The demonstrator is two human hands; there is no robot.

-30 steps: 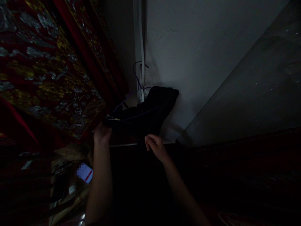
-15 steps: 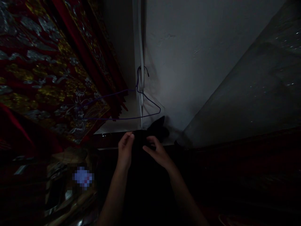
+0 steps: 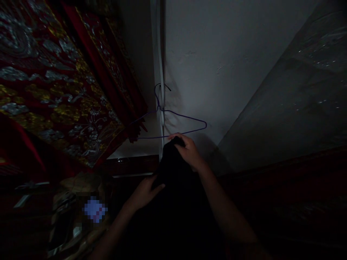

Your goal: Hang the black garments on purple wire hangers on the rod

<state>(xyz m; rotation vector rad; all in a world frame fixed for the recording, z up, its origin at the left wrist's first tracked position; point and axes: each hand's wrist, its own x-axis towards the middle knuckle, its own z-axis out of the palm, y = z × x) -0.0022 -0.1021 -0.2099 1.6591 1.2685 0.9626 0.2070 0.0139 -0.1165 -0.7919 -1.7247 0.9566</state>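
A thin purple wire hanger [image 3: 206,125] hangs by its hook from a white cord [image 3: 159,61] against the wall. Below it is a black cloth [image 3: 176,173], too dark to tell what kind of garment it is, if any. Its bunched top edge is gripped by my right hand [image 3: 189,151], whose fingertips are close to the hanger's bottom bar; I cannot tell whether they touch it. Lower and to the left, my left hand [image 3: 146,190] closes on the side of the cloth, thumb over it and fingers partly hidden in the dark.
Red fabric panels with gold and silver decoration [image 3: 62,83] fill the upper left. A pale wall [image 3: 217,65] stands behind, with a greyish translucent sheet [image 3: 298,104] at right. At lower left lie cluttered items, including a pixelated pale-blue patch [image 3: 94,209].
My right hand has risen to the hanger's bottom bar, bringing the black cloth's top up. My left hand has dropped lower along the cloth. The hanger has turned, its right end reaching farther right.
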